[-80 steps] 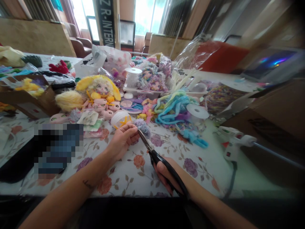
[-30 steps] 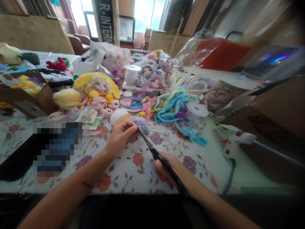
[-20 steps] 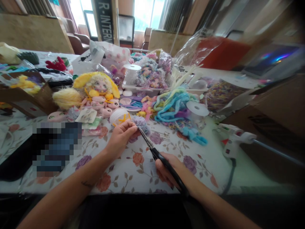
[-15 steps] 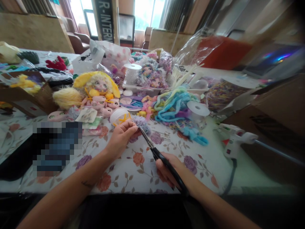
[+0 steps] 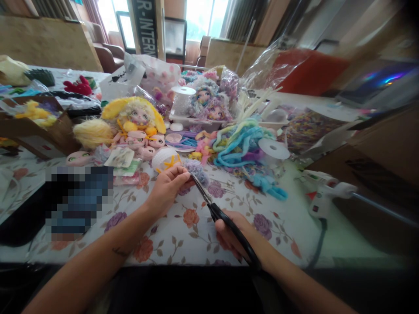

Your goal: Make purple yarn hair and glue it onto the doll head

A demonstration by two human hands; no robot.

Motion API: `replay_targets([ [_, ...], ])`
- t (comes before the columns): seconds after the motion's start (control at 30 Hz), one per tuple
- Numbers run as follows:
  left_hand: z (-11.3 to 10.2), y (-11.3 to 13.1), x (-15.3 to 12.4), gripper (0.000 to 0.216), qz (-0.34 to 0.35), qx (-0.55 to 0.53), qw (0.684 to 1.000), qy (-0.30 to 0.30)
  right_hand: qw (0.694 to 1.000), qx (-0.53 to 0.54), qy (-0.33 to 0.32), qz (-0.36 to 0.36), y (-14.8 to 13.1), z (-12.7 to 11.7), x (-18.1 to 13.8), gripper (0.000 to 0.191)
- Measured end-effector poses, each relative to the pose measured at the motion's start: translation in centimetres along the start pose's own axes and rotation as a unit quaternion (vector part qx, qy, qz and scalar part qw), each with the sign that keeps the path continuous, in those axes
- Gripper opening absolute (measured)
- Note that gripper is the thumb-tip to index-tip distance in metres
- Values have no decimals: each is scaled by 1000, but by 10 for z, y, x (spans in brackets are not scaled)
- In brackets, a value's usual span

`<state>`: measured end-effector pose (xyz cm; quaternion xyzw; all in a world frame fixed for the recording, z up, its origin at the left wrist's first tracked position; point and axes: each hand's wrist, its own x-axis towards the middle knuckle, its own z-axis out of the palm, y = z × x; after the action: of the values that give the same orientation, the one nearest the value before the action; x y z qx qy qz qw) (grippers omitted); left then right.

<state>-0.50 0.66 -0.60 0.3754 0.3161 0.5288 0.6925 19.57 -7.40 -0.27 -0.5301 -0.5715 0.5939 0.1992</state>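
Table edge: the near rim of the floral tablecloth [image 5: 183,244] is crossed by both forearms
Open room: bare cloth is left around the hands; the far side is crowded by doll heads [image 5: 144,141] and a yarn pile [image 5: 240,146], and the right side is bounded by a glue gun [image 5: 322,192]
Left hand [image 5: 166,189]: fingers are pinched together on a purple fuzzy tuft [image 5: 196,170], held just above the cloth
Right hand [image 5: 234,237]: fingers are closed through the black handles of the scissors [image 5: 219,213]
Scissors: blades are pointed up-left, tips set at the tuft beside the left fingertips
Pose: both forearms are angled inward from the near edge, wrists low over the cloth
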Motion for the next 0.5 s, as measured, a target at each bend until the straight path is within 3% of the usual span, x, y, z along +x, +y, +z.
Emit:
replay_targets([
  [0.17, 0, 0, 0, 23, 0, -3, 1000, -3, 1000, -16, 0, 14, 1, 0, -1, 60],
  [0.37, 0, 0, 0, 23, -2, -4, 1000, 1, 996, -51, -19, -68, -2, -5, -7, 68],
  [0.5, 0, 0, 0, 22, -1, -7, 1000, -1, 996, -54, -24, -65, -6, -6, -7, 68],
])
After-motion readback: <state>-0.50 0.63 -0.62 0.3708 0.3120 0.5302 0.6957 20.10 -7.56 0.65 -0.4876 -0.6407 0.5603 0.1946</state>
